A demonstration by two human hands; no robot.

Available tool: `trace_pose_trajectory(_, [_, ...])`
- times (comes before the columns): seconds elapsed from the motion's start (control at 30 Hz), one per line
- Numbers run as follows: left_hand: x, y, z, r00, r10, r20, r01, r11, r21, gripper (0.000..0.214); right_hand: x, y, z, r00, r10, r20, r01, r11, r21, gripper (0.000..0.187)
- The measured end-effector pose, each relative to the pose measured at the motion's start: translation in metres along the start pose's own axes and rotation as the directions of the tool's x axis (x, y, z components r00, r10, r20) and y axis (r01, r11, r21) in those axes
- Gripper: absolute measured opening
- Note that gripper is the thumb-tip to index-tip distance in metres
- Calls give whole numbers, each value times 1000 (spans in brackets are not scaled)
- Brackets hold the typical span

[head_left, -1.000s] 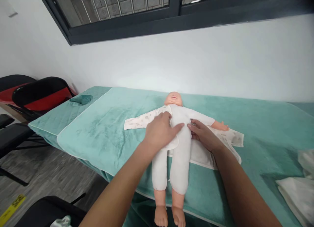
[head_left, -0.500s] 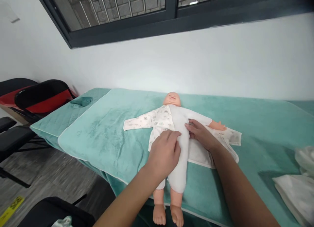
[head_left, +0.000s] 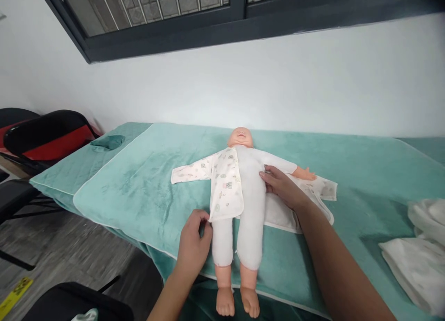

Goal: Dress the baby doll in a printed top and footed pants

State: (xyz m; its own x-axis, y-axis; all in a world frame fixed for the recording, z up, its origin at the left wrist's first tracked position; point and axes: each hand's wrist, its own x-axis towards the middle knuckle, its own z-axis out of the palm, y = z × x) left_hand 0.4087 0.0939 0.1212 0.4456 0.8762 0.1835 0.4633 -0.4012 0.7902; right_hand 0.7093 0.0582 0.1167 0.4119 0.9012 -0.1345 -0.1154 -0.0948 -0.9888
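Note:
A baby doll [head_left: 252,191] with a white cloth body lies on its back, feet toward me. One sleeve of a printed white baby shirt [head_left: 225,184] is on the doll's arm at left, and that front panel lies over half of its chest. The rest of the shirt spreads out flat under the doll's bare-sleeved arm at right. My left hand [head_left: 195,240] pinches the shirt's lower corner beside the doll's hip. Against the doll's right-hand flank rests my right hand [head_left: 283,186], fingers extended and holding nothing visible.
The doll lies on a green padded cover [head_left: 139,182] over a bed along the wall. Folded white cloth [head_left: 417,265] sits at the right edge. Black and red chairs [head_left: 52,135] stand at left, and a black chair [head_left: 76,302] is at the near edge.
My left hand has moved from the doll's belly down and left to the shirt's hem. The front panel now lies flatter over the torso. My right hand stays at the doll's side.

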Motion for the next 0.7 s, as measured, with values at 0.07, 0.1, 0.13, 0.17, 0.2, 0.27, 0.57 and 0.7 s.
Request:
trace_pose_trajectory(0.07, [-4, -3, -1, 1000, 4, 17, -3, 1000, -18, 13, 0, 0, 0, 1000, -5, 4, 5, 1000, 2, 42])
trace_pose_trajectory(0.1, [-6, -5, -1, 999, 18, 35, -17, 1000, -23, 14, 0, 0, 0, 1000, -6, 0, 6, 1000, 3, 42])
trace_pose_trajectory(0.13, [-7, -7, -1, 998, 39, 50, -37, 999, -24, 15, 1, 0, 0, 1000, -6, -6, 6, 1000, 5, 42])
trace_pose_trajectory(0.17, [-7, -8, -1, 997, 61, 52, -60, 998, -23, 17, 0, 0, 0, 1000, -4, -10, 4, 1000, 4, 42])
trace_pose_trajectory(0.2, [-7, -8, -2, 996, 78, 33, -77, 997, -20, 18, 0, -1, 0, 1000, -3, -10, 3, 1000, -3, 42])
trace_pose_trajectory(0.27, [-1, -4, -3, 992, 100, -73, -101, 995, -10, 18, -1, -3, -1, 1000, -8, 7, 9, 999, -33, 43])
trace_pose_trajectory(0.57, [106, 111, 28, 855, 518, 15, -514, 845, 149, 28, -5, -14, -4, 939, -260, 224, 310, 923, -228, 37])
trace_pose_trajectory(0.7, [154, 157, 76, 678, 586, 444, -730, 606, 315, 56, -7, -15, -1, 924, -265, 275, 329, 917, -225, 40])
